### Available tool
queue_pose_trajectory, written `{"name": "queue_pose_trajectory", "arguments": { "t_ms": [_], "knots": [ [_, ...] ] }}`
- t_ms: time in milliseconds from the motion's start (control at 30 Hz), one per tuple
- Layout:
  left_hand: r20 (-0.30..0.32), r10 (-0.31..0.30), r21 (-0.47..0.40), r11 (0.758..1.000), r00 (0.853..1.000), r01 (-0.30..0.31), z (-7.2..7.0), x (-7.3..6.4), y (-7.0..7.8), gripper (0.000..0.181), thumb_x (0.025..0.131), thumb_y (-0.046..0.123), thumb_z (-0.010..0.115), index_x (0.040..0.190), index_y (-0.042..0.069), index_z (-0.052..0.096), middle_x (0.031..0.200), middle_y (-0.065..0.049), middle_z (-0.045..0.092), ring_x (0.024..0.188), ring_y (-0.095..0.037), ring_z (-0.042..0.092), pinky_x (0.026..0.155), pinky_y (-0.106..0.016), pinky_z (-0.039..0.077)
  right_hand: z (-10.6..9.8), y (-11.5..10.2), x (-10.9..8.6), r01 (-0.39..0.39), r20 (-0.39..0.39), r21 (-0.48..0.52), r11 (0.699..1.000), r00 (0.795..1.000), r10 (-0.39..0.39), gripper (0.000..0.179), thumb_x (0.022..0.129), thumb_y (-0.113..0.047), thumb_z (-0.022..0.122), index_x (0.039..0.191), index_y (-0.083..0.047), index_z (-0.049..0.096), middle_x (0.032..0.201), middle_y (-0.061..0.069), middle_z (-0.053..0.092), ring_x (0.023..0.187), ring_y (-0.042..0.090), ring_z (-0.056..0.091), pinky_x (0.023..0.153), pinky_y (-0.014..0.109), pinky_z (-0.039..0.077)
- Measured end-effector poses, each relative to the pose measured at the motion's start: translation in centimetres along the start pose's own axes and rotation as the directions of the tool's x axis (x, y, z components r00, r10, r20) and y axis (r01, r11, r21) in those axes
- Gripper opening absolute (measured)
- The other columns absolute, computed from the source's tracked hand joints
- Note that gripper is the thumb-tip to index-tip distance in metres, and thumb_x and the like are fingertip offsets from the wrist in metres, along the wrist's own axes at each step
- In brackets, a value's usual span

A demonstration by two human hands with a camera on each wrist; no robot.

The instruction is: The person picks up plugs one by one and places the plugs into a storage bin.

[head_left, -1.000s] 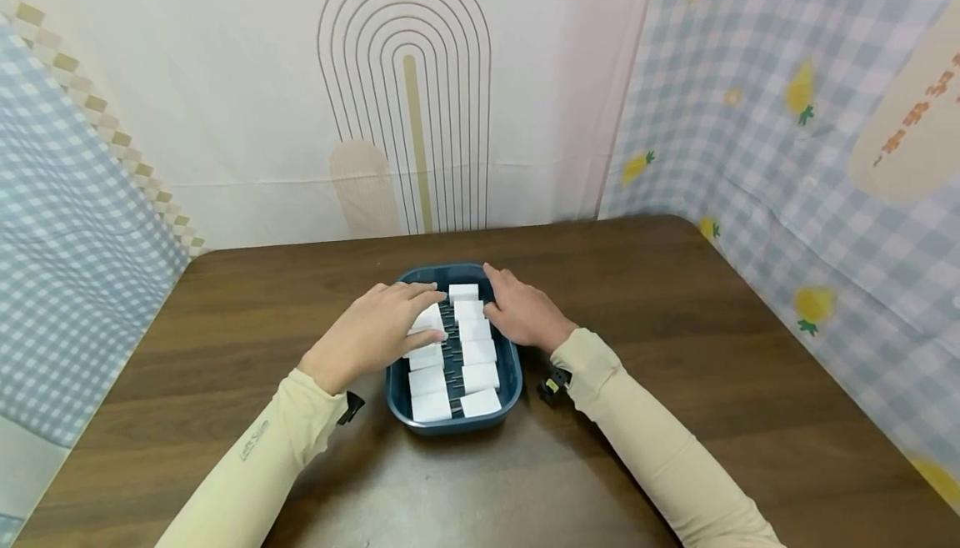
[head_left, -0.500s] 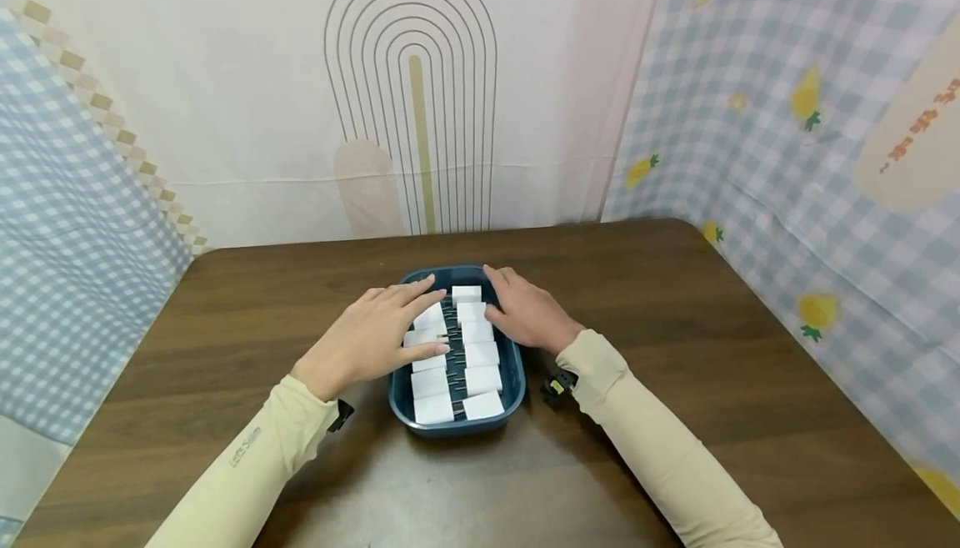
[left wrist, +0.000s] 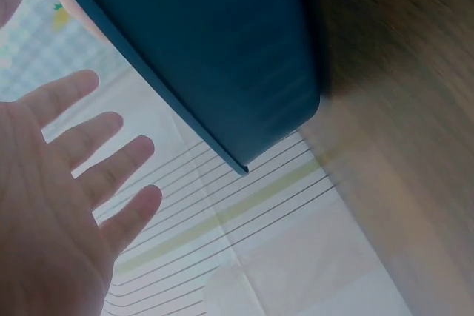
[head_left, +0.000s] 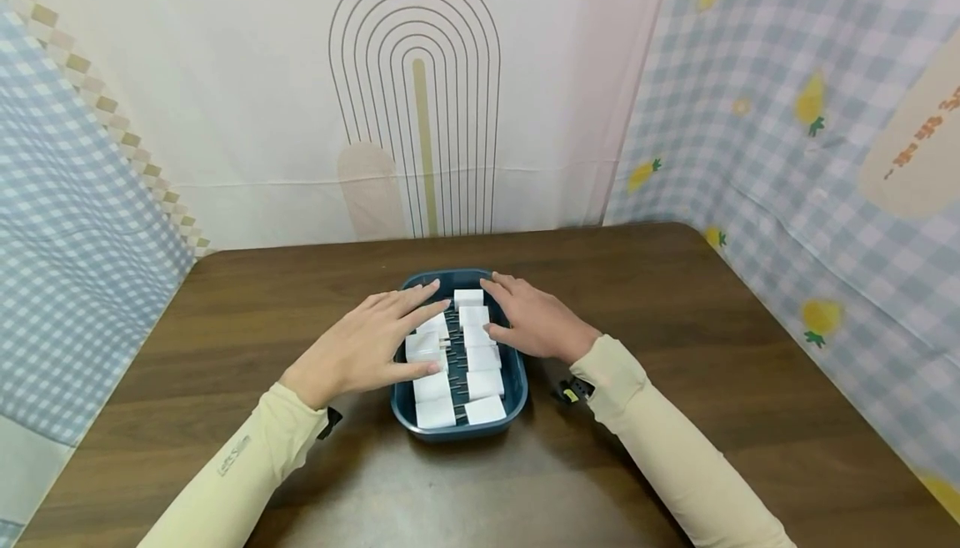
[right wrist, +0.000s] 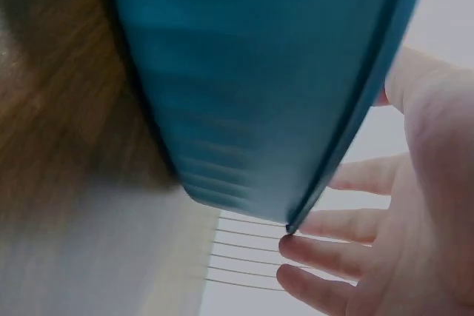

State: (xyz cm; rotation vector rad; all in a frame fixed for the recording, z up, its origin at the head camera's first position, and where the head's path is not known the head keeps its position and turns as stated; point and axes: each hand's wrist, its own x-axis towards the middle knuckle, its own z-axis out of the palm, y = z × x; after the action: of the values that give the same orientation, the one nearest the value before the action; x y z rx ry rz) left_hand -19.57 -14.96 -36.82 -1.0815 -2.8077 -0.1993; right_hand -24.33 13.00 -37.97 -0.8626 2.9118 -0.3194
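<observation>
A dark blue rectangular basin [head_left: 459, 433] stands on the table, holding two rows of white blocks. Thin metal prongs stick out between the left-row blocks [head_left: 435, 413] and the right-row blocks [head_left: 484, 384], rather like plug adapters. My left hand [head_left: 360, 344] hovers over the basin's left side, palm down, fingers straight and spread. In the left wrist view, that hand [left wrist: 44, 190] is apart from the basin wall [left wrist: 215, 42]. At the right rim is my right hand [head_left: 543, 319], fingers extended. The right wrist view has its fingers [right wrist: 326, 253] right at the rim.
The brown wooden table [head_left: 712, 414] spreads around the basin. Behind it hangs a pale cloth [head_left: 547, 98] with arch lines. Blue checked cloths hang at the left [head_left: 75, 223] and right [head_left: 765, 148]. A small dark device [head_left: 573, 389] sits at the right wrist.
My left hand has drawn back a little to the left and towards me. My right hand has shifted slightly right. The basin and blocks keep their arrangement.
</observation>
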Motion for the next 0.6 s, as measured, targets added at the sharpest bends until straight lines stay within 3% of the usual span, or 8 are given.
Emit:
{"name": "queue_pose_trajectory", "arguments": {
  "t_ms": [167,367,600],
  "knots": [
    [0.029,0.023,0.019,1.000,0.999,-0.024,-0.2,-0.7,0.1,0.084,0.093,0.075,0.046,0.160,0.027,0.031,0.169,-0.003,0.025,0.152,-0.031,0.036,0.122,-0.053,0.030,-0.3,-0.2,-1.2,0.061,-0.015,-0.070,0.996,0.998,-0.062,0.075,0.099,-0.052,0.057,0.159,-0.013,0.033,0.166,0.013,0.030,0.151,0.033,0.036,0.119,0.053,0.036],
    [0.067,0.036,0.020,0.999,0.997,-0.037,0.3,-1.5,0.2,0.084,0.093,0.075,0.046,0.160,0.027,0.031,0.169,-0.003,0.025,0.153,-0.029,0.033,0.122,-0.054,0.030,-0.3,-0.6,-2.5,0.149,-0.035,-0.149,0.978,0.987,-0.156,0.083,0.096,-0.065,0.052,0.160,-0.017,0.031,0.169,0.007,0.025,0.157,0.028,0.023,0.127,0.053,0.020],
    [0.071,0.037,0.042,0.998,0.997,-0.040,0.6,-2.3,0.2,0.085,0.092,0.076,0.047,0.160,0.028,0.030,0.169,-0.003,0.025,0.155,-0.028,0.029,0.123,-0.054,0.027,-0.5,-1.1,-3.2,0.175,-0.027,-0.198,0.964,0.983,-0.183,0.090,0.094,-0.073,0.047,0.162,-0.021,0.022,0.171,0.002,0.018,0.159,0.025,0.014,0.128,0.053,0.012]
  ]
}}
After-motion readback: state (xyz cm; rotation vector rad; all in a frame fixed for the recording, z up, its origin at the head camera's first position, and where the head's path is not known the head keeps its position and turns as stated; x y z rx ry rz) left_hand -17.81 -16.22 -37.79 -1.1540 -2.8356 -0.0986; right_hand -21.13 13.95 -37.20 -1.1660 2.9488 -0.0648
